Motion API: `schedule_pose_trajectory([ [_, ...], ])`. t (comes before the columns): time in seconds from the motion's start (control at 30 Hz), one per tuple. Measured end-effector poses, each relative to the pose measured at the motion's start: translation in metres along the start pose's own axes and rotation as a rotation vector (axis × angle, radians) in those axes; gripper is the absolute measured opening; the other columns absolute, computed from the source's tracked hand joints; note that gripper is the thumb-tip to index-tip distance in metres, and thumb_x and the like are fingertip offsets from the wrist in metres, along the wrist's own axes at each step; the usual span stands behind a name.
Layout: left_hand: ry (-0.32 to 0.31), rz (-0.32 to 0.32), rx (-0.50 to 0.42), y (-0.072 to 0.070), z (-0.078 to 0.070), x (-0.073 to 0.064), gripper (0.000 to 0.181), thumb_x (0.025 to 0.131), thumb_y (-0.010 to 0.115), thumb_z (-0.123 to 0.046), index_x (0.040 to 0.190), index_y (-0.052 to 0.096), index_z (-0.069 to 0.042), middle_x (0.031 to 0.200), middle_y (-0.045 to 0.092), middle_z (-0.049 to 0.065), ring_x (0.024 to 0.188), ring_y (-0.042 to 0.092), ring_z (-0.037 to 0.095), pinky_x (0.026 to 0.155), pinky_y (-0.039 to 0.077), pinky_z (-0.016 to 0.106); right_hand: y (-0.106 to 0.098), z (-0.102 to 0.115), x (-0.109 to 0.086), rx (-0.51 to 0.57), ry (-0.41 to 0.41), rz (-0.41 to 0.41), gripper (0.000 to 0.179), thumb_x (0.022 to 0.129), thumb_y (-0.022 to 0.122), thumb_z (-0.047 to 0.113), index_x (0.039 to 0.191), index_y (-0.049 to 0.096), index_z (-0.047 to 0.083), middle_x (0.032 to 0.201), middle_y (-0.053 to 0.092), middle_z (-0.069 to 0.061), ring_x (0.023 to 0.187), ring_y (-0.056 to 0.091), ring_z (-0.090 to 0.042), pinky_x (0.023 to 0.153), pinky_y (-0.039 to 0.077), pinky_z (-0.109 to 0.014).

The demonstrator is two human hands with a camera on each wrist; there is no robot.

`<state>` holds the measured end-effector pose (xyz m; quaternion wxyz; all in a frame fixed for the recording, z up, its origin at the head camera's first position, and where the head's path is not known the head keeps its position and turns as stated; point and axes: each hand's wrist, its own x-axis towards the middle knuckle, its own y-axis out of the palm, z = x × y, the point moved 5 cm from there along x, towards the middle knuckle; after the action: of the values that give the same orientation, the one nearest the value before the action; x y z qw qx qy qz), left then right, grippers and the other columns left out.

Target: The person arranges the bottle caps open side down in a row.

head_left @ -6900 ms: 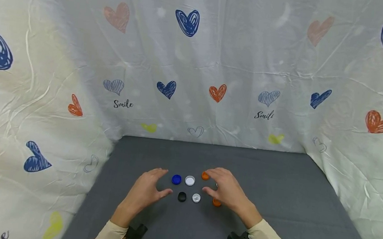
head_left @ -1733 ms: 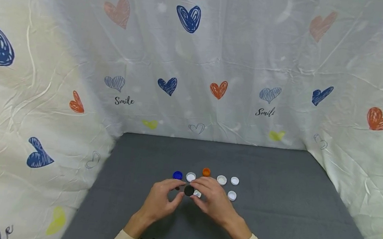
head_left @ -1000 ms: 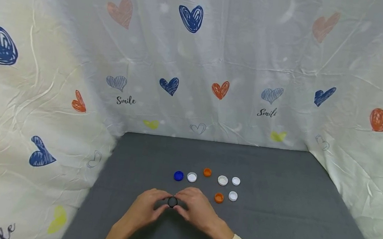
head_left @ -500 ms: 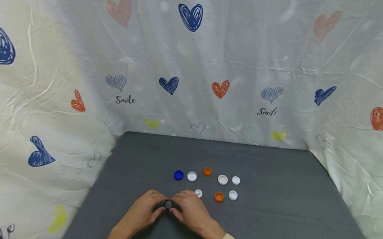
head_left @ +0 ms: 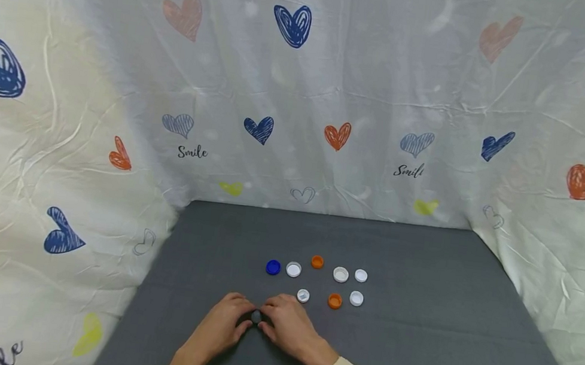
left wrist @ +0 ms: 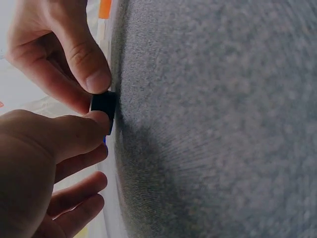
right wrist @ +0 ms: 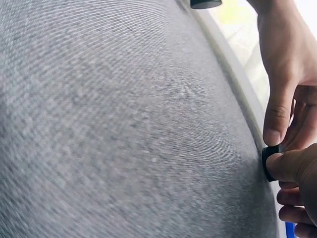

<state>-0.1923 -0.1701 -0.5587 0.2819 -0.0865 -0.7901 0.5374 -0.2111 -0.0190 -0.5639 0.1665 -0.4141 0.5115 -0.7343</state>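
Both hands meet at the near middle of the grey table (head_left: 415,341) and pinch one small black cap (head_left: 256,317) between their fingertips. My left hand (head_left: 240,321) holds it from the left, my right hand (head_left: 271,322) from the right. In the left wrist view the black cap (left wrist: 104,106) sits against the grey cloth, between my left hand's thumb (left wrist: 91,124) and a right-hand fingertip (left wrist: 94,79). The right wrist view shows the same cap (right wrist: 266,159) squeezed by my right hand (right wrist: 292,166) and a left-hand finger (right wrist: 277,114).
Beyond the hands lie loose caps: a blue cap (head_left: 273,267), a white cap (head_left: 293,269), an orange cap (head_left: 318,262), two more white caps (head_left: 340,274), and a nearer row with a second orange cap (head_left: 334,300). A heart-printed sheet (head_left: 300,117) walls in the table.
The hands picked the black cap out of the group and drew it toward me. Over the last half second they have barely shifted, closing in slightly on the cap.
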Motion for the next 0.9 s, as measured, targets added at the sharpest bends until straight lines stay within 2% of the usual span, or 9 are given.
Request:
schedule_pose_trajectory([
  [0.13, 0.008, -0.002, 0.012, 0.003, 0.0, -0.002, 0.028, 0.077, 0.085, -0.013, 0.103, 0.076, -0.011, 0.1, 0.074, -0.003, 0.103, 0.064, 0.02, 0.09, 0.054, 0.04, 0.004, 0.001, -0.002, -0.018, -0.008, -0.011, 0.023, 0.083, 0.08, 0.033, 0.1, 0.077, 0.017, 0.101, 0.072, 0.005, 0.096, 0.065, -0.013, 0.09, 0.052, -0.035],
  [0.27, -0.008, 0.023, 0.024, 0.005, 0.001, -0.003, 0.027, 0.08, 0.083, -0.013, 0.106, 0.076, -0.011, 0.104, 0.074, -0.002, 0.105, 0.064, 0.02, 0.091, 0.054, 0.039, 0.005, 0.001, -0.002, -0.022, -0.009, -0.014, 0.024, 0.083, 0.08, 0.034, 0.099, 0.077, 0.018, 0.1, 0.071, 0.005, 0.095, 0.064, -0.013, 0.09, 0.051, -0.035],
  [0.47, -0.052, 0.084, -0.003, 0.001, 0.004, 0.001, 0.035, 0.08, 0.082, -0.012, 0.113, 0.074, -0.007, 0.109, 0.073, 0.003, 0.106, 0.065, 0.022, 0.091, 0.055, 0.041, -0.001, -0.004, -0.001, 0.023, 0.046, 0.054, 0.028, 0.087, 0.076, 0.036, 0.106, 0.076, 0.016, 0.106, 0.071, 0.004, 0.101, 0.064, -0.014, 0.095, 0.05, -0.036],
  [0.53, -0.077, 0.103, -0.012, -0.003, 0.006, 0.004, 0.037, 0.081, 0.081, -0.014, 0.116, 0.073, -0.007, 0.112, 0.073, 0.004, 0.107, 0.066, 0.022, 0.091, 0.055, 0.042, -0.006, -0.009, -0.001, 0.047, 0.073, 0.068, 0.029, 0.088, 0.075, 0.036, 0.109, 0.076, 0.015, 0.109, 0.071, 0.003, 0.103, 0.064, -0.014, 0.096, 0.05, -0.037],
  [0.63, -0.089, 0.101, -0.013, -0.009, 0.007, 0.012, 0.038, 0.082, 0.081, -0.018, 0.118, 0.072, -0.008, 0.113, 0.073, 0.005, 0.108, 0.067, 0.022, 0.091, 0.055, 0.043, -0.016, -0.017, -0.002, 0.064, 0.096, 0.057, 0.03, 0.088, 0.076, 0.035, 0.111, 0.076, 0.015, 0.109, 0.071, 0.004, 0.104, 0.063, -0.014, 0.096, 0.05, -0.038],
  [0.9, -0.036, 0.041, -0.008, -0.02, -0.004, 0.039, 0.043, 0.081, 0.083, -0.021, 0.121, 0.072, -0.008, 0.117, 0.072, 0.004, 0.111, 0.067, 0.022, 0.094, 0.055, 0.042, -0.042, -0.035, -0.002, 0.084, 0.125, 0.03, 0.033, 0.088, 0.077, 0.034, 0.113, 0.075, 0.013, 0.112, 0.071, 0.002, 0.108, 0.063, -0.015, 0.1, 0.049, -0.041],
])
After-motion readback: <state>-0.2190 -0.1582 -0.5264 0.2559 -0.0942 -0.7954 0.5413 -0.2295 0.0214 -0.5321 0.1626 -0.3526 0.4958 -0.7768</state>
